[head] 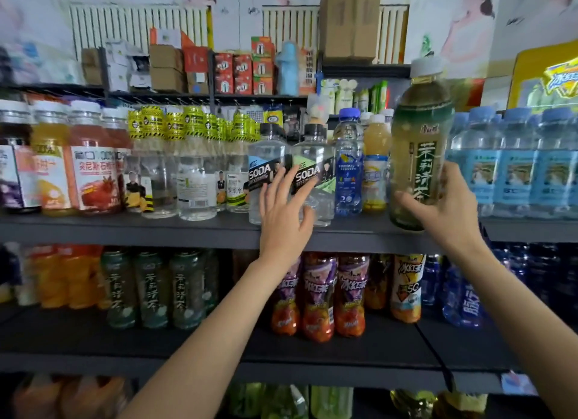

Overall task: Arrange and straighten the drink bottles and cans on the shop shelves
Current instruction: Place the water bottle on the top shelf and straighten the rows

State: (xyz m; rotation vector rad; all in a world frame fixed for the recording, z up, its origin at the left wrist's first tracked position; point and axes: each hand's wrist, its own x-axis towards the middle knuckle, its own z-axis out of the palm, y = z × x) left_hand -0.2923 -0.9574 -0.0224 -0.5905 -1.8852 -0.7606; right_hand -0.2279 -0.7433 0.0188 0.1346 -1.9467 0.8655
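My right hand (447, 205) grips a tall green-tea bottle (419, 127) with a white cap and a green label, held in front of the upper shelf (125, 227), its base at the shelf's front edge. My left hand (283, 205) reaches out with straight fingers and touches two clear SODA bottles (309, 155) with black caps that stand side by side on that shelf. A blue-labelled bottle (348, 168) and a yellow juice bottle (375, 165) stand between the SODA bottles and the tea bottle.
Juice bottles (90, 162) and clear yellow-topped bottles (194, 162) fill the shelf's left; blue water bottles (513, 165) fill its right. The lower shelf (219, 349) carries green tea bottles (153, 290), iced-tea bottles (316, 296) and dark blue bottles. Cardboard boxes (350, 21) stand above.
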